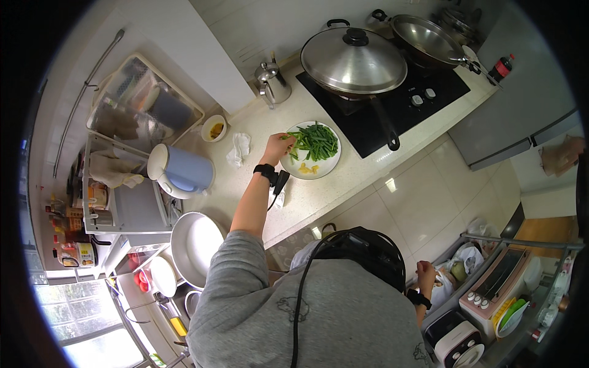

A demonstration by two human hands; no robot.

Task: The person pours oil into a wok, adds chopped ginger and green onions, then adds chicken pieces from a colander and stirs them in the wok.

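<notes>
My left hand (280, 146) reaches over the left edge of a white plate (332, 169), its fingertips pinched on pale green pieces of cut scallion. Darker lengths of cut green scallion (321, 141) lie heaped on the plate's upper and right part. Yellowish slices (308, 169), perhaps ginger, lie near the plate's lower edge. My right hand (426, 272) is low beside my body at the right, well away from the plate, with its fingers curled; whether anything is in them is not clear. Both wrists wear black bands.
A lidded wok (354, 60) and a second pan (425, 39) sit on the black cooktop (368, 133). On the counter are a metal pot (274, 85), a small bowl (214, 128), crumpled tissue (239, 149) and a blue electric kettle (186, 170). A large white basin (195, 248) stands lower left.
</notes>
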